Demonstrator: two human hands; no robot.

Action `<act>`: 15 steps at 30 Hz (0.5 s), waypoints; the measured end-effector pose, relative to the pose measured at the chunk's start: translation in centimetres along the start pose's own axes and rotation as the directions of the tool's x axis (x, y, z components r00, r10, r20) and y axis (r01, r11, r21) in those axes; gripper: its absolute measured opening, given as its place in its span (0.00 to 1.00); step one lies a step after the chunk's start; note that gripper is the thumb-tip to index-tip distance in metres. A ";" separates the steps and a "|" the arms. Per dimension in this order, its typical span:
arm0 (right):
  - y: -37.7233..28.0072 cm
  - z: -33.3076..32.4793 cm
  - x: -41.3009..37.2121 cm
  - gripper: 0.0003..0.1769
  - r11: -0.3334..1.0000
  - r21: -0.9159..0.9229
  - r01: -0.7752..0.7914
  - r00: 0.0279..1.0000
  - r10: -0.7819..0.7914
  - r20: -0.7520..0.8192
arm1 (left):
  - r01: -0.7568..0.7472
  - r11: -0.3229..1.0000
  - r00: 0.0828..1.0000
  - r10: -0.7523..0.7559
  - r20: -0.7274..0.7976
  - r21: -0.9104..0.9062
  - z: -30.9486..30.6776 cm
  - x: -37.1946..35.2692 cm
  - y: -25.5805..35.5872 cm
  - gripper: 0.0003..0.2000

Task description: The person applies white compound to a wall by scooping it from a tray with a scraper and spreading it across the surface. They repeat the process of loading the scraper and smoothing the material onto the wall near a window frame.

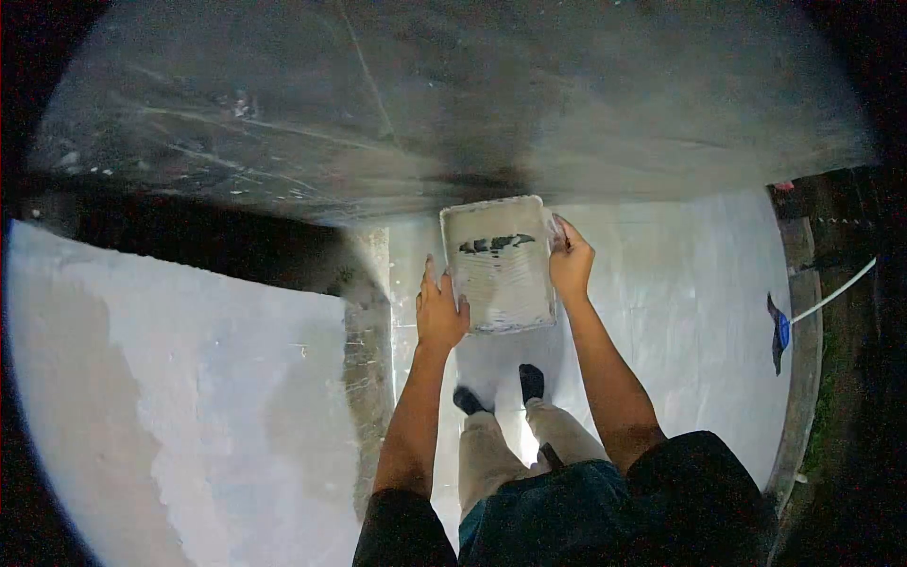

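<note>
Head view: one paint tray (499,269) is held out in front above the white floor (680,283), between two hands. The left hand (440,310) clasps its lower left edge with the fingers mostly straight. The right hand (571,261) curls closed around the upper right rim. Two dark shoes (531,382) stand below.

I see a blue-headed tool (782,331) with a white handle lying at the right edge of the white floor (680,283), against the grey curb (805,378).
</note>
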State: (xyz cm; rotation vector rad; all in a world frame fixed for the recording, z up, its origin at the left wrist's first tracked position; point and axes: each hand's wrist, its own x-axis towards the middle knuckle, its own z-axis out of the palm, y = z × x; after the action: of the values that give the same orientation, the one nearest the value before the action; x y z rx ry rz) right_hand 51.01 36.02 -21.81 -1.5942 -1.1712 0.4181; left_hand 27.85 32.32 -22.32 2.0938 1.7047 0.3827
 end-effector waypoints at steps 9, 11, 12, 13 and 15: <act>6.3 2.8 -1.7 0.19 0.925 -0.328 -0.191 0.977 0.210 0.024 | 0.044 0.997 0.995 -0.038 0.093 -0.070 8.2 2.1 -3.5 0.29; 7.3 3.0 -2.1 0.21 0.880 -0.418 -0.228 0.966 0.257 0.015 | 0.113 0.988 0.986 -0.100 0.132 -0.102 9.7 1.5 -4.6 0.30; 8.5 3.4 -2.4 0.21 0.873 -0.426 -0.236 0.964 0.266 0.011 | 0.183 0.975 0.974 -0.162 0.160 -0.126 10.7 1.2 -5.4 0.32; 10.0 4.2 -2.5 0.22 0.862 -0.433 -0.265 0.958 0.285 -0.018 | 0.183 0.975 0.972 -0.160 0.173 -0.129 11.8 1.1 -6.6 0.32; 12.5 5.7 -3.5 0.22 0.835 -0.468 -0.290 0.946 0.323 -0.010 | 0.245 0.955 0.953 -0.205 0.223 -0.168 15.0 0.5 -9.6 0.33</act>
State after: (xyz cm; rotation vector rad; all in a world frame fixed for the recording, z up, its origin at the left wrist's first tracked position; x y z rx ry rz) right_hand 50.98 36.67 -35.96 -2.2222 -1.1206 0.4202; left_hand 26.53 32.29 -40.13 1.7143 1.6889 0.2445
